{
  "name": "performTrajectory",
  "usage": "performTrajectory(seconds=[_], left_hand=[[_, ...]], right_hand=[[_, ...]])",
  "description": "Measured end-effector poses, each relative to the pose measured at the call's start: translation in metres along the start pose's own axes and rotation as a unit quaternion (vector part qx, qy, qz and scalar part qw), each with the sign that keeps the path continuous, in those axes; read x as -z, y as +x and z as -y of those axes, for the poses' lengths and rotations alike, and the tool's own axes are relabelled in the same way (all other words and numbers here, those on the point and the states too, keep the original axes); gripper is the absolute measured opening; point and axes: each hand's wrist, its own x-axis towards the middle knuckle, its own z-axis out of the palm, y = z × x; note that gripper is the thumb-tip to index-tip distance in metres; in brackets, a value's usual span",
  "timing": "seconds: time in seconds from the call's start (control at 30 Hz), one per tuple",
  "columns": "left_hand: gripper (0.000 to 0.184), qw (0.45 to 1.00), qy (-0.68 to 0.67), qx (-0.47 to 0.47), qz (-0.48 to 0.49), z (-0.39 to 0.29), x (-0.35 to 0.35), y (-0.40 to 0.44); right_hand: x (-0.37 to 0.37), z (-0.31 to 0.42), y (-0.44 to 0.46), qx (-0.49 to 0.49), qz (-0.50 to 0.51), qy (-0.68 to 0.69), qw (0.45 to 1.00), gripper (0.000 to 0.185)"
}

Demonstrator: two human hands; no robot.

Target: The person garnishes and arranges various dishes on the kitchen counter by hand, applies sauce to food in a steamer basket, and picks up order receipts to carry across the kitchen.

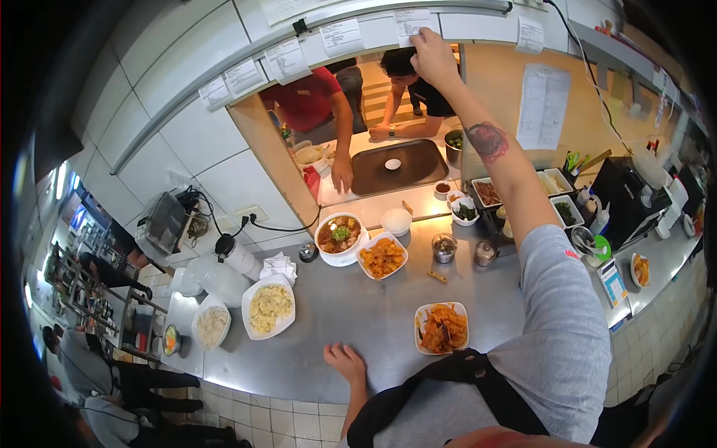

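Observation:
My right hand [433, 58] is raised at the top of the view, its fingers pinching the lower edge of a printed order ticket [408, 20] on the metal rail [478, 6]. My left hand [346, 364] rests on the front edge of the steel counter [299, 366], fingers laid out and holding nothing. Right of it sits a square white bowl of orange-coated food [442, 329]. Farther back stand a similar bowl of orange pieces [382, 256], a soup bowl with green garnish [340, 234] and a white lidded-looking bowl [396, 221].
Two people work beyond the pass-through window; one reaches beside a dark tray [399, 166]. On the left are a yellowish rice dish [270, 308], a white rice bowl [212, 326] and plastic jugs [224, 280]. Condiment containers [566, 210] line the right. More tickets [286, 59] hang along the rail.

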Motion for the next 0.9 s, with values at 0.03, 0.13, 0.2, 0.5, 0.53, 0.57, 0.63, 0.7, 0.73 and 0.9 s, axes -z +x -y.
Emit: performTrajectory(seconds=[0.03, 0.13, 0.2, 0.5, 0.53, 0.57, 0.63, 0.7, 0.73, 0.9], left_hand=[[0.026, 1.000, -0.002, 0.001, 0.005, 0.001, 0.000, 0.000], [0.024, 1.000, -0.001, -0.013, 0.003, 0.004, -0.001, 0.000], [0.023, 1.000, -0.007, -0.009, -0.001, 0.003, -0.002, 0.000], [0.022, 1.000, -0.008, -0.009, -0.002, 0.003, -0.003, 0.001], [0.021, 1.000, -0.004, -0.010, -0.002, 0.003, -0.002, 0.001], [0.022, 1.000, -0.008, -0.008, -0.001, 0.003, -0.002, 0.001], [0.022, 1.000, -0.016, -0.006, 0.002, 0.002, -0.002, 0.001], [0.022, 1.000, -0.007, -0.011, -0.002, 0.002, -0.002, 0.000], [0.023, 1.000, -0.003, -0.013, -0.004, 0.002, -0.002, 0.000], [0.023, 1.000, 0.009, -0.013, -0.009, 0.004, -0.003, -0.002]], right_hand=[[-0.003, -0.001, 0.001, 0.007, -0.009, -0.005, 1.000, 0.027], [-0.009, -0.002, 0.003, -0.029, 0.027, 0.018, 0.999, 0.029], [-0.008, 0.000, 0.002, -0.040, 0.025, 0.033, 0.998, 0.039], [-0.016, 0.005, 0.009, -0.068, -0.037, 0.021, 0.997, 0.045], [-0.016, 0.007, 0.010, -0.070, -0.038, 0.012, 0.997, 0.046], [-0.017, 0.010, 0.011, -0.080, -0.021, 0.007, 0.997, 0.047], [-0.019, 0.014, 0.011, -0.102, 0.015, -0.004, 0.995, 0.052], [-0.012, 0.031, 0.009, -0.078, 0.071, -0.066, 0.992, 0.056], [-0.009, 0.037, 0.009, -0.066, 0.099, -0.097, 0.988, 0.059], [0.001, 0.034, 0.013, -0.065, 0.175, -0.040, 0.982, 0.066]])
